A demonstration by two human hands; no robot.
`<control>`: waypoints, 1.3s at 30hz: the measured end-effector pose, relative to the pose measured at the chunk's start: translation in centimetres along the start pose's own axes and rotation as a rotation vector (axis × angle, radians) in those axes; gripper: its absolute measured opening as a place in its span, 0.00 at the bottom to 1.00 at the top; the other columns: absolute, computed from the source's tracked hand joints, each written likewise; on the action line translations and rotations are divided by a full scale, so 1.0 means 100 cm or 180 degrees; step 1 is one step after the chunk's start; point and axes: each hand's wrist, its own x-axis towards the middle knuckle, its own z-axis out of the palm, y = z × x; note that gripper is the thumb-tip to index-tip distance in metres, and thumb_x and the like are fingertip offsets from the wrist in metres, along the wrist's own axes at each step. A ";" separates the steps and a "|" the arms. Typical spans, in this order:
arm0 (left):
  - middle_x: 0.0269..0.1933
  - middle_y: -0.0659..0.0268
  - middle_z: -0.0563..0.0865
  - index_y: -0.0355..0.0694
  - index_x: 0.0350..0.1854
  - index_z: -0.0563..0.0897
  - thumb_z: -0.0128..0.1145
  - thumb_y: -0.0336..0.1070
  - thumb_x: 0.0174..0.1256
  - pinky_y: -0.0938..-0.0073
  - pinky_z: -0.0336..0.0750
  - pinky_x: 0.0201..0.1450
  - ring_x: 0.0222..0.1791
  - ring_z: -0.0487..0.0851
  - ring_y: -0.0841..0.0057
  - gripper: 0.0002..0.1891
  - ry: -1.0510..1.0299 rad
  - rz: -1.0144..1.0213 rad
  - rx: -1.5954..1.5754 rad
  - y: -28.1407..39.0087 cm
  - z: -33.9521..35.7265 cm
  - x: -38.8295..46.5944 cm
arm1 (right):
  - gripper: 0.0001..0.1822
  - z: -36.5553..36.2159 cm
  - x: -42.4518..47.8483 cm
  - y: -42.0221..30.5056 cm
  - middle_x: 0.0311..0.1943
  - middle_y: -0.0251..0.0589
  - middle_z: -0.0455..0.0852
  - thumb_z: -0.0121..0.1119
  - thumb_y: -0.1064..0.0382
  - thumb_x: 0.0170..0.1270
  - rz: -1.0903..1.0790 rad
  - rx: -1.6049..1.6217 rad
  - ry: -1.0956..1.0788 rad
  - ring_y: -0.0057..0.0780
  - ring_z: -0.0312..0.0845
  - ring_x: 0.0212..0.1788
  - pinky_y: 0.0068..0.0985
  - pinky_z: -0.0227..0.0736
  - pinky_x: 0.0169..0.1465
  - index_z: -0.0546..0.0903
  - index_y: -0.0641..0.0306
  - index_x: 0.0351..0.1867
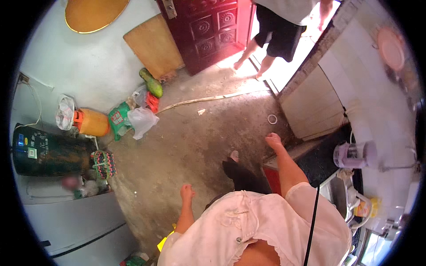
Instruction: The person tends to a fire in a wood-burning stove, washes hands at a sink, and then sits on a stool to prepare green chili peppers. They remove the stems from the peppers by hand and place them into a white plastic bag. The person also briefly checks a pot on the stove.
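Observation:
My left hand (pixel 188 192) hangs over the bare concrete floor (pixel 156 159) with its fingers curled in; I see nothing in it. Near the dark countertop (pixel 316 163), my right hand (pixel 274 141) is closed in a fist and likewise shows nothing held. A white ring (pixel 272 119) lies on the floor, just beyond my right hand in the picture. Part of a yellow object (pixel 166 238) shows beside my left arm; I cannot tell what it is.
Another person (pixel 279 33) stands in the bright doorway by the open red door (pixel 213 33). A pale strip (pixel 199 99) crosses the floor. Left are plastic bags (pixel 141 119), a green gourd (pixel 151 83), an orange gas cylinder (pixel 93 122), a woven basket (pixel 104 164) and a refrigerator (pixel 76 222). A sink (pixel 332 193) is right.

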 end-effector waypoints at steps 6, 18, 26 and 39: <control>0.26 0.64 0.79 0.41 0.39 0.80 0.49 0.42 0.64 0.70 0.75 0.19 0.19 0.81 0.72 0.12 0.0242 0.0036 -0.0326 0.090 0.006 0.038 | 0.15 -0.024 0.104 0.018 0.43 0.49 0.86 0.55 0.62 0.53 0.0188 -0.0359 0.0100 0.45 0.82 0.48 0.36 0.74 0.51 0.86 0.60 0.41; 0.31 0.60 0.82 0.40 0.38 0.83 0.43 0.54 0.67 0.70 0.77 0.21 0.19 0.80 0.72 0.23 0.0371 -0.0485 -0.0053 0.191 0.004 0.108 | 0.17 -0.031 0.166 -0.183 0.33 0.40 0.83 0.57 0.59 0.62 0.0524 0.1274 -0.1260 0.35 0.83 0.26 0.32 0.73 0.26 0.77 0.63 0.50; 0.21 0.62 0.83 0.35 0.21 0.84 0.43 0.54 0.66 0.72 0.77 0.22 0.17 0.79 0.73 0.27 0.0299 -0.0535 0.0174 0.312 -0.010 0.233 | 0.24 -0.107 0.258 -0.286 0.48 0.52 0.80 0.53 0.55 0.66 0.0394 0.2848 -0.1077 0.44 0.82 0.48 0.33 0.77 0.43 0.71 0.67 0.59; 0.24 0.65 0.84 0.38 0.33 0.85 0.58 0.42 0.60 0.75 0.75 0.26 0.21 0.81 0.79 0.11 -0.1093 0.1357 0.0741 0.620 0.199 0.286 | 0.20 -0.114 0.302 -0.372 0.51 0.48 0.81 0.59 0.57 0.58 -0.1043 -0.1595 -0.0483 0.43 0.76 0.55 0.41 0.71 0.56 0.79 0.58 0.51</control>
